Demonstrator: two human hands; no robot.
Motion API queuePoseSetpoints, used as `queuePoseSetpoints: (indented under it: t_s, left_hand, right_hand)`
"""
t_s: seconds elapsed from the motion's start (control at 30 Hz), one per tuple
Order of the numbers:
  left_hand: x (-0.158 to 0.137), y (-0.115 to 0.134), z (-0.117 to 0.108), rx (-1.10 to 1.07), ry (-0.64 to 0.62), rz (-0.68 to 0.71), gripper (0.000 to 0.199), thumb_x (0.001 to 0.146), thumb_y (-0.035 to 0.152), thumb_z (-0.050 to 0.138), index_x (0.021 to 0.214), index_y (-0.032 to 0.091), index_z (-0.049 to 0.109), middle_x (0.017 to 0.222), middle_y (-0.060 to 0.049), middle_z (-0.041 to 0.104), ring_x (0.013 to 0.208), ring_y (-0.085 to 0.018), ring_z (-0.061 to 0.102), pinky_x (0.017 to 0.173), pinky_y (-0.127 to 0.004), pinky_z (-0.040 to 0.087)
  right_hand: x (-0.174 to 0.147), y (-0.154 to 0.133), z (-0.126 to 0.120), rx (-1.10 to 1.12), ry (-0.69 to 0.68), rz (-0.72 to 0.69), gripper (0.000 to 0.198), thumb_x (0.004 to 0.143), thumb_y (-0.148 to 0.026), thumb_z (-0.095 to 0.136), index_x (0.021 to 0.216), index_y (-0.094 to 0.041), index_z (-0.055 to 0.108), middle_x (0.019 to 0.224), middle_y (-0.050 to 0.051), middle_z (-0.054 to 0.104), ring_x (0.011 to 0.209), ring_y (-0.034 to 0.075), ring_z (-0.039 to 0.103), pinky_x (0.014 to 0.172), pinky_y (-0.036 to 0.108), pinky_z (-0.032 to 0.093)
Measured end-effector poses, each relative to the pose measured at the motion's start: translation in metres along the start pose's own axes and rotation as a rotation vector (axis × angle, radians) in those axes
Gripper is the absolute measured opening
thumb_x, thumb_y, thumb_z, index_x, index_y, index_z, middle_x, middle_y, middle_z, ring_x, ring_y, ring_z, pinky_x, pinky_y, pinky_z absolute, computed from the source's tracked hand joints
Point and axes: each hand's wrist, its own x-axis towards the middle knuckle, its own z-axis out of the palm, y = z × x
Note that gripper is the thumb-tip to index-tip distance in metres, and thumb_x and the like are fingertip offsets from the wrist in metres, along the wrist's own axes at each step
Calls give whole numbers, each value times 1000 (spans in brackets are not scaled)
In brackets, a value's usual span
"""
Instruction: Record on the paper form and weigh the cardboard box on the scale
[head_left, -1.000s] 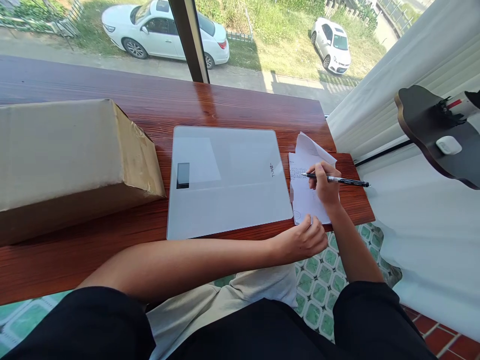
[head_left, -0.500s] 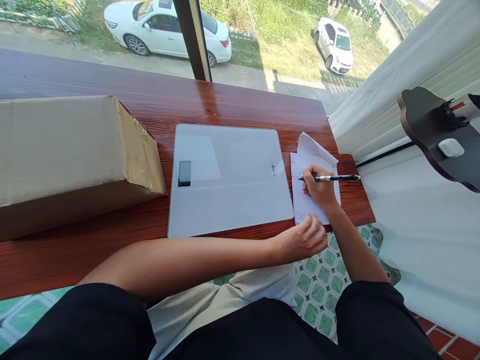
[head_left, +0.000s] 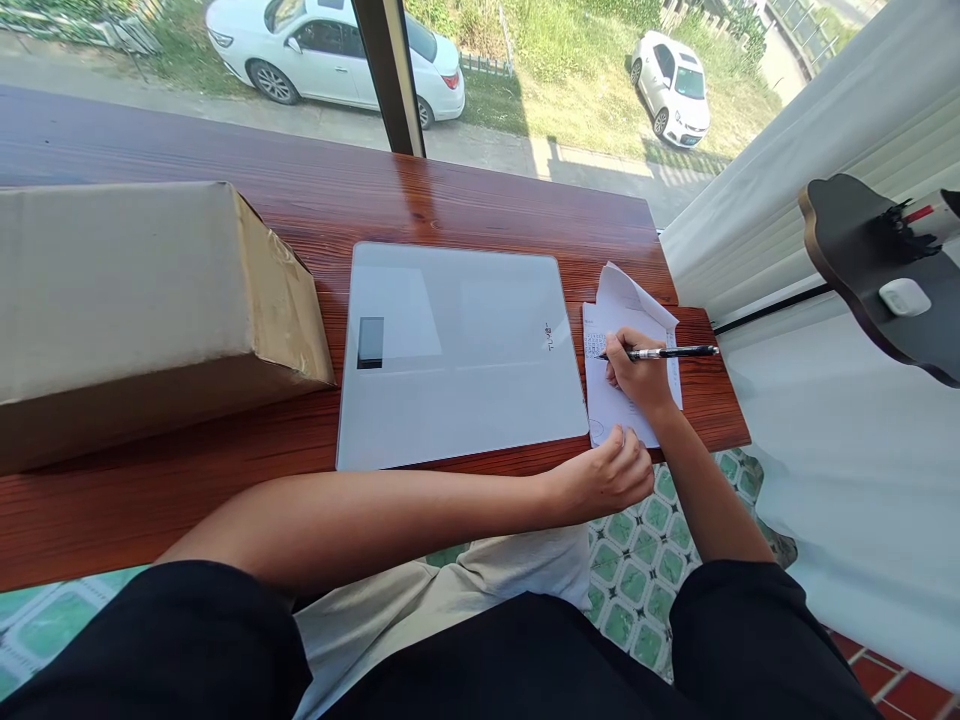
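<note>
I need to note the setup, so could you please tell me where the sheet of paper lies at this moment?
In the head view, the sheet of paper lies at the wooden counter's right end, beside the glass scale, under the right hand holding the pen.

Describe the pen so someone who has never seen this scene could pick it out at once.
Find the long wooden counter under the window, then the white paper at its right end, beside the glass scale. The pen lies across that paper in the right hand: the only slim black stick, tip pointing left.

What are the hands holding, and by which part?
The right hand grips a pen near its tip. The left hand rests on the paper's near edge.
</note>
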Motion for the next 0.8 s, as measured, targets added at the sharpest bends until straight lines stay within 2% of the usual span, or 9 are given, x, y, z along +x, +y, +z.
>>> queuePoseSetpoints:
  t_s: [0.3, 0.5, 0.8]
  left_hand:
    - [0, 0, 0, 11, -20, -5, 32, 98, 24, 43, 122, 17, 63, 120, -9, 70, 110, -25, 66, 99, -44, 48]
    - [1, 0, 0, -24, -49, 17, 33, 97, 25, 49, 126, 14, 62, 123, -14, 69, 110, -26, 67, 98, -45, 51]
    - [1, -1, -1, -3, -8, -1, 31, 97, 23, 47, 122, 16, 65, 120, -12, 71, 108, -26, 69, 96, -43, 53]
  right_hand:
    - [0, 1, 1, 49, 33, 32, 41, 95, -49, 54, 66, -19, 54, 47, -4, 54, 37, 9, 49, 42, 22, 40]
    - [0, 1, 0, -6, 19, 0, 40, 96, -45, 53, 65, -19, 52, 47, -4, 54, 38, 9, 50, 47, 22, 44]
    - [1, 0, 1, -3, 17, -6, 39, 95, -42, 53, 63, -20, 53, 46, -3, 53, 38, 9, 49, 46, 23, 43]
